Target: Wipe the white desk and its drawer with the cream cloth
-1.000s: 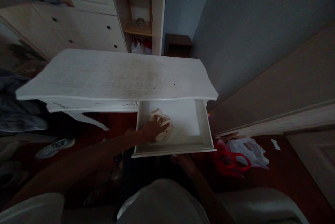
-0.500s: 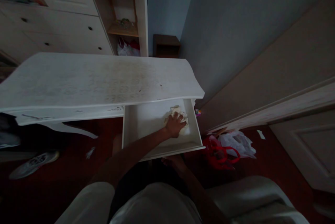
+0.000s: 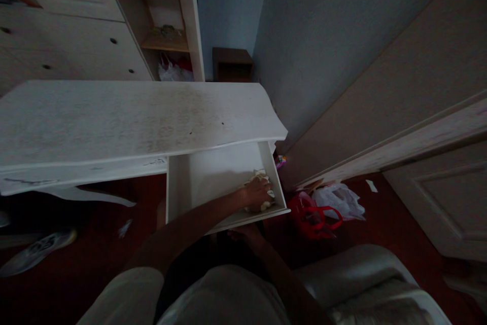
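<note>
My left hand [image 3: 257,194] is closed on a crumpled cream cloth [image 3: 261,175], pressing it into the front right corner of a pulled-out white drawer [image 3: 213,163]. Parts of the cloth poke out around the fingers. Below the drawer's front panel, close to my lap, is my right hand [image 3: 247,235]. Its fingers point left, look loosely extended and hold nothing I can see; the light there is dim. The drawer belongs to a white table [image 3: 228,107] whose top carries a brownish stained patch and small dark marks.
A red bag [image 3: 310,218] and a white plastic bag [image 3: 340,201] lie on the dark red floor right of the drawer. A wall rises beyond the table's right end. A shoe [image 3: 36,254] is at lower left, and a white cabinet [image 3: 83,36] stands behind.
My left hand has moved the cloth toward the drawer's front right corner. The view has shifted slightly right. My right hand stays below the drawer front.
</note>
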`<state>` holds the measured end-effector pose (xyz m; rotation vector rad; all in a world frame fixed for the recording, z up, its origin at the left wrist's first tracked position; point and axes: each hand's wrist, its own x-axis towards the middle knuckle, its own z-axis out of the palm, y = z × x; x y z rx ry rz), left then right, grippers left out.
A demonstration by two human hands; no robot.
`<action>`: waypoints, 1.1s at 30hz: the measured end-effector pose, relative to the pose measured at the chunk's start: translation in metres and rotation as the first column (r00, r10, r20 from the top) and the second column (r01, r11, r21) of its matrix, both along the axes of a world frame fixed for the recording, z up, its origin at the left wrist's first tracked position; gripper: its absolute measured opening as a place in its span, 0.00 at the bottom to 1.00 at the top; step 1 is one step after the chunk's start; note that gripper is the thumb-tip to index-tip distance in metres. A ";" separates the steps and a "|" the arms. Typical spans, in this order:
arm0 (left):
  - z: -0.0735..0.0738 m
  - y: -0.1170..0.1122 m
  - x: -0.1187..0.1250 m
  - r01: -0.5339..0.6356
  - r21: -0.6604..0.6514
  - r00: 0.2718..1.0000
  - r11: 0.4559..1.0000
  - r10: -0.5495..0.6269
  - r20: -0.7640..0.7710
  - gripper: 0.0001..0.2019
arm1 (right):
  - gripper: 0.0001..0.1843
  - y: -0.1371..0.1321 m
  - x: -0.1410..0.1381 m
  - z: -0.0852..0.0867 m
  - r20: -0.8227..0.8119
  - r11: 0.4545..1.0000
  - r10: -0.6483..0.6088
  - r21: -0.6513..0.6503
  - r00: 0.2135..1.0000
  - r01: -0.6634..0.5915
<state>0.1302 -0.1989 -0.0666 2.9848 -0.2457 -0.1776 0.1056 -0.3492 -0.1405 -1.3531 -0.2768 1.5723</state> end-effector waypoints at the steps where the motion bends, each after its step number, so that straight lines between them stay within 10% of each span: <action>1: 0.001 -0.002 0.001 0.001 0.012 1.000 1.000 -0.001 -0.010 0.21 | 0.26 0.000 0.000 0.000 0.002 1.000 -0.009 -0.002 1.000 0.009; 14: 0.013 0.006 0.012 0.152 0.072 0.988 0.986 -0.152 -0.012 0.23 | 0.27 0.002 -0.001 0.004 -0.016 0.999 -0.025 -0.024 1.000 0.025; 25: -0.009 0.016 -0.010 0.110 -0.113 0.991 0.987 -0.100 0.088 0.23 | 0.25 0.002 0.001 0.004 -0.015 0.999 0.009 -0.030 1.000 -0.010; 33: -0.013 -0.005 -0.005 -0.012 0.018 0.985 1.000 0.008 0.173 0.13 | 0.26 0.002 0.001 0.003 0.005 0.999 0.028 0.025 1.000 -0.028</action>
